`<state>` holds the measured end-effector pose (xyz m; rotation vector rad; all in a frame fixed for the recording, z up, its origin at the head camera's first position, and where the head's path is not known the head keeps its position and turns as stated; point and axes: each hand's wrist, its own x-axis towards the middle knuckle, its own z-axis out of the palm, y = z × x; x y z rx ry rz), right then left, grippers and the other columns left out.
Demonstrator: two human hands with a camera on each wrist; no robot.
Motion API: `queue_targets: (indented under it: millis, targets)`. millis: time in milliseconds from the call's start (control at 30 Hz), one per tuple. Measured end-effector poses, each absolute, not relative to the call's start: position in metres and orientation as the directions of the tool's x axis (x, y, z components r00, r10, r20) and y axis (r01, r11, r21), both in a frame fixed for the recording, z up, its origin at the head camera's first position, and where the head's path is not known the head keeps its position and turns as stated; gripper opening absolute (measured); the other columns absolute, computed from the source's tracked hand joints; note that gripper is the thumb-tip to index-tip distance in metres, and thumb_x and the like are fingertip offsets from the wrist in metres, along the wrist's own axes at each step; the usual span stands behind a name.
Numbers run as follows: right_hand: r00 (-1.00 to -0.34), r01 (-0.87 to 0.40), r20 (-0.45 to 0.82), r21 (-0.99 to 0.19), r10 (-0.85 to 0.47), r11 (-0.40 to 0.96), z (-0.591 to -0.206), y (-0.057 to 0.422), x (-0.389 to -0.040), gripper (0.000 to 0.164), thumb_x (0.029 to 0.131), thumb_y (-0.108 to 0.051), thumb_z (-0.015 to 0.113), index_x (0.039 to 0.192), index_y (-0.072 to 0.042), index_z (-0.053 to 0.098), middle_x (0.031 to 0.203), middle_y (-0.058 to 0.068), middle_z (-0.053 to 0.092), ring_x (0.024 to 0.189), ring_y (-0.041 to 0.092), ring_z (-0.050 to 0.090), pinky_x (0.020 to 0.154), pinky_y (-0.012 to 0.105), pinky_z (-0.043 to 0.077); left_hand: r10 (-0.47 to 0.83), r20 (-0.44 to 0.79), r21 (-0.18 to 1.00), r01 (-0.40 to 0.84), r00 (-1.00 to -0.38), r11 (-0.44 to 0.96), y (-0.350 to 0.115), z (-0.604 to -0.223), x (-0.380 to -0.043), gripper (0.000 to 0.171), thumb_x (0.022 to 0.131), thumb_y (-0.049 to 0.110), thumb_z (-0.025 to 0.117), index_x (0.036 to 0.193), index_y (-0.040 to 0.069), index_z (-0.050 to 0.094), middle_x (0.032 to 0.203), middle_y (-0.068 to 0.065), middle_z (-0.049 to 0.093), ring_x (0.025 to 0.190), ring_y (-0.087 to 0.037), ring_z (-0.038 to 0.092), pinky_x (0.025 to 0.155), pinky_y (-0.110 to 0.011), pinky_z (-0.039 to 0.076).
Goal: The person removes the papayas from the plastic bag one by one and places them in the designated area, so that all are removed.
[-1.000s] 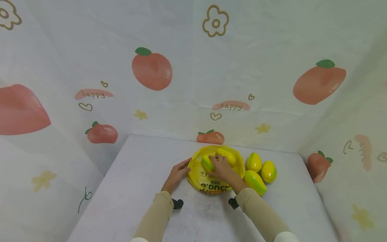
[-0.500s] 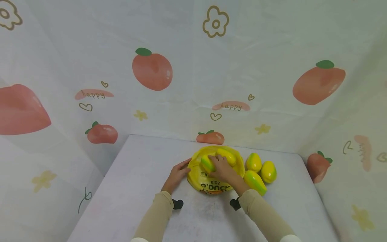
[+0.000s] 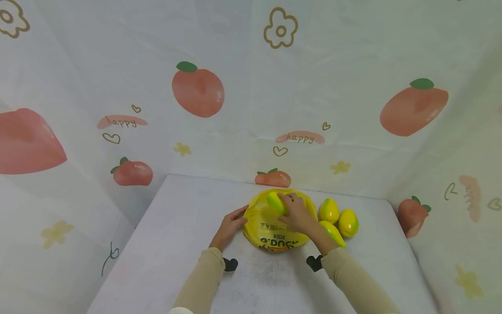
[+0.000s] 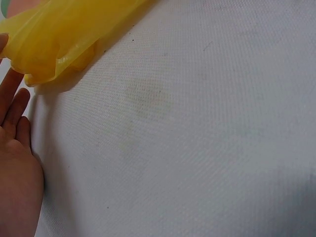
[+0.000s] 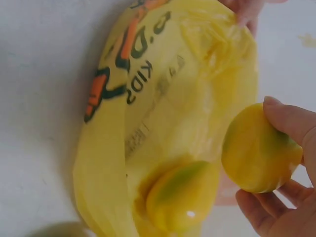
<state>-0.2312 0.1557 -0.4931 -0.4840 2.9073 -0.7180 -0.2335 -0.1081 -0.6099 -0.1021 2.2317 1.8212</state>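
The held mango [image 3: 276, 203], yellow blushed with green, is above the rear part of the yellow bag [image 3: 258, 233], and the right wrist view shows it raised off the film. The person's right hand [image 3: 300, 214] pinches it, thumb on one side and bent fingers on the other. Below it, within the bag's outline, sits a second mango [image 5: 182, 195]; whether it lies inside the opening or on a fold is hard to tell. At the bag's left edge the left hand [image 3: 228, 227] rests with fingers straight and slightly spread against the film, and no firm pinch on it can be made out. Just right of the bag, three mangoes [image 3: 348, 223] cluster on the white counter [image 3: 168, 270], the nearest partly behind the right forearm. Beyond the bag rises a printed cloth backdrop [image 3: 235, 39]. The step in hand appears to be the transfer of one mango over the bag, though its direction, in or out, cannot be settled here. Either way, the next move probably calls for a sure pinch on that glossy skin, a path clear of the second mango, light steadying at the bag's left edge, and release only once the fruit is supported.
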Motion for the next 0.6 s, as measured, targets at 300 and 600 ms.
queue_targets:
  millis: [300,600]
  targets:
    - [-0.950,-0.307,0.080,-0.441,-0.303,0.843,-0.479,0.182,-0.229,0.079,0.088,-0.024,0.080,0.154,-0.008,0.040,0.144,0.027,0.048,0.127,0.047,0.052,0.102,0.059,0.052,0.105,-0.231,0.950,-0.201,-0.967,0.241,-0.108,-0.610,-0.235,0.048,0.094,0.029,0.067,0.141,0.039,0.060,0.157,0.006,0.051,0.155,-0.027,0.033,0.129,-0.058,0.020]
    - [-0.978,-0.195,0.027,-0.489,-0.209,0.850,-0.475,0.211,-0.224,0.080,0.092,-0.029,0.077,0.157,-0.009,0.035,0.148,0.027,0.043,0.130,0.045,0.047,0.106,0.061,0.049,0.097,-0.240,0.946,-0.210,-0.966,0.247,-0.107,-0.608,-0.234,0.049,0.093,0.029,0.067,0.141,0.037,0.061,0.156,0.005,0.052,0.155,-0.027,0.034,0.129,-0.058,0.020]
